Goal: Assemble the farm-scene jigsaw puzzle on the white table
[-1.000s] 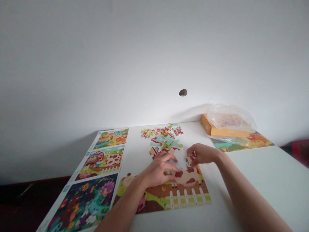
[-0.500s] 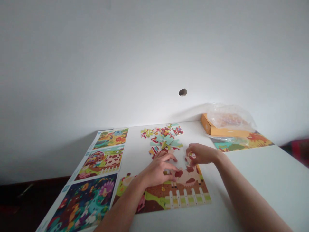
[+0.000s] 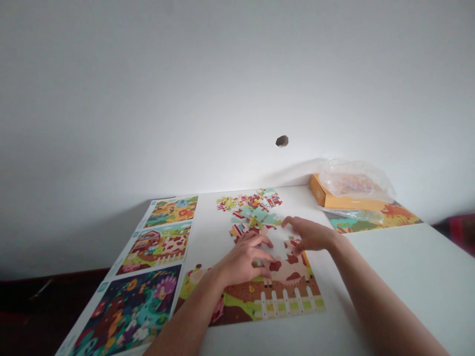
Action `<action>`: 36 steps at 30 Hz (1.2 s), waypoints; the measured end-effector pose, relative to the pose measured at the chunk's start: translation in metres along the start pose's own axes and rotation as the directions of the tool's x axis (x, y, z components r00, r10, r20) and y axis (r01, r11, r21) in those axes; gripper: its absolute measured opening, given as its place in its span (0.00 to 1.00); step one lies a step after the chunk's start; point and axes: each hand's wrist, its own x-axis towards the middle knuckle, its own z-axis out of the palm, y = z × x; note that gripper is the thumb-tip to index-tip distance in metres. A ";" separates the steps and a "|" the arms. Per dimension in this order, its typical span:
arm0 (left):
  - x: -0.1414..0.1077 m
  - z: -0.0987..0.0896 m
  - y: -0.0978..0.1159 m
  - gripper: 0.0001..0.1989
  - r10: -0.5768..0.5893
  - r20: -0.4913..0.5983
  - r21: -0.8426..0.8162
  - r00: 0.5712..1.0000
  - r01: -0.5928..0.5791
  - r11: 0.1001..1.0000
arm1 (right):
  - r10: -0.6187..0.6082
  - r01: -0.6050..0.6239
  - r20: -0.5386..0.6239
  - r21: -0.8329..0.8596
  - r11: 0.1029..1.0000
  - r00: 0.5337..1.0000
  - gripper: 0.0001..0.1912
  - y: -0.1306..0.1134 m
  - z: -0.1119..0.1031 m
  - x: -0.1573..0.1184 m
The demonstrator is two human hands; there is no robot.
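The left hand and right hand stand apart. The left lies flat on the cow jigsaw puzzle; the right has lifted, open, toward the loose pieces.

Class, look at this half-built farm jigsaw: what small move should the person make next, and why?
Probably the right hand should take a brown-and-cream piece from the loose jigsaw pieces and try it at the top of the half-built cow: the white table shows through there, and the left hand lies beside that gap.
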 end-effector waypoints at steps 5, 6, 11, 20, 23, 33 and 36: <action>0.001 0.000 0.001 0.13 0.002 -0.005 -0.014 1.000 -0.002 1.000 | 0.006 -0.006 -0.010 -0.017 1.000 1.000 0.39 -0.003 -0.001 0.000; 0.001 0.000 0.001 0.13 -0.001 0.000 -0.015 1.000 0.001 1.000 | 0.012 -0.013 -0.016 -0.025 1.000 1.000 0.39 -0.004 0.000 0.000; 0.002 0.001 0.001 0.12 0.001 0.002 -0.014 1.000 -0.001 1.000 | 0.036 -0.039 -0.050 -0.049 0.998 0.998 0.40 -0.006 0.002 0.002; 0.002 0.001 -0.001 0.12 0.015 -0.006 0.001 1.000 -0.015 1.000 | 0.157 -0.173 -0.163 -0.086 0.981 0.974 0.37 -0.007 0.010 0.011; 0.003 0.002 -0.002 0.11 0.040 0.009 -0.002 0.999 -0.040 0.999 | 0.196 -0.211 -0.186 -0.064 0.975 0.963 0.32 -0.002 0.013 0.015; 0.004 0.002 0.001 0.10 0.086 0.088 -0.059 0.992 -0.081 0.995 | 0.271 -0.277 -0.196 -0.007 0.961 0.942 0.15 0.014 0.009 0.018; 0.004 0.000 0.003 0.10 0.087 0.091 -0.068 0.992 -0.081 0.994 | 0.285 -0.294 -0.171 -0.027 0.955 0.943 0.13 0.017 0.007 0.017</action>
